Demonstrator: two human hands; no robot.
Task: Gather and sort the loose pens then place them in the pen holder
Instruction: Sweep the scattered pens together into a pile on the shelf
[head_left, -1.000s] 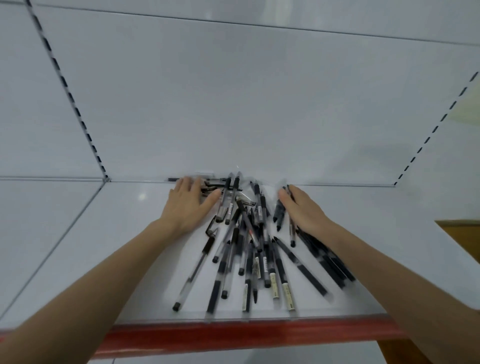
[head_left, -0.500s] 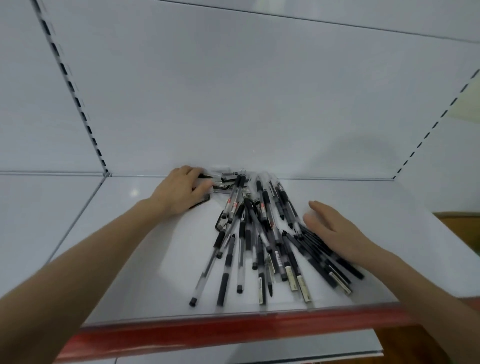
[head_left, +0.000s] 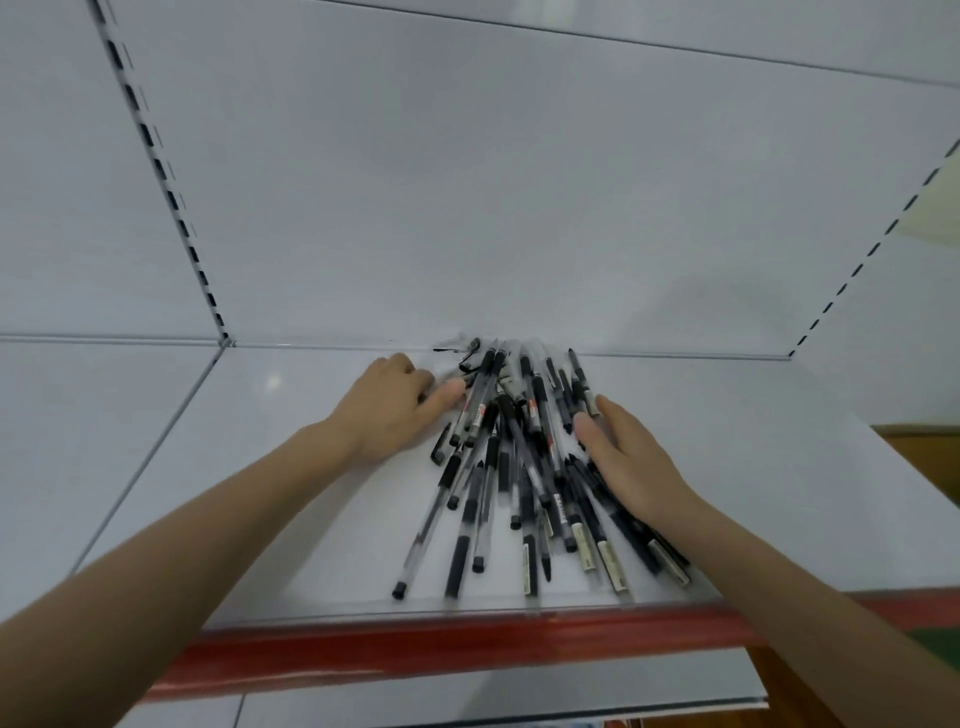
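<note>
1. Left hand (head_left: 395, 410): at the pile's left edge, close to the back wall. Thumb lies straight against the barrels, fingers are bent under; can't tell if they pinch anything. Best to keep the palm edge low on the shelf (head_left: 270, 493) so thin barrels don't slip beneath.
2. Stray pens (head_left: 462, 356) sit at the back wall, just past the left fingertips. Prob. worth hooking these in first, else they get left behind.
3. Pens (head_left: 511, 467): one fan-shaped pile on the shelf, far ends bunched at the back, near ends splayed toward the clear front lip (head_left: 363, 616). An outlying pen (head_left: 423, 535) angles off to the left (easy to miss). Squeeze from both sides evenly and slowly; a quick shove may roll some over the lip.
4. Right hand (head_left: 628, 457): flat, fingers straight and together, pressing on the pile's right side over the outer pens. I'd sweep it inward w/o lifting, so the barrels turn parallel.
5. Pen holder: not in view, so sorting and placing aren't started; this looks like the early gathering stage.
</note>
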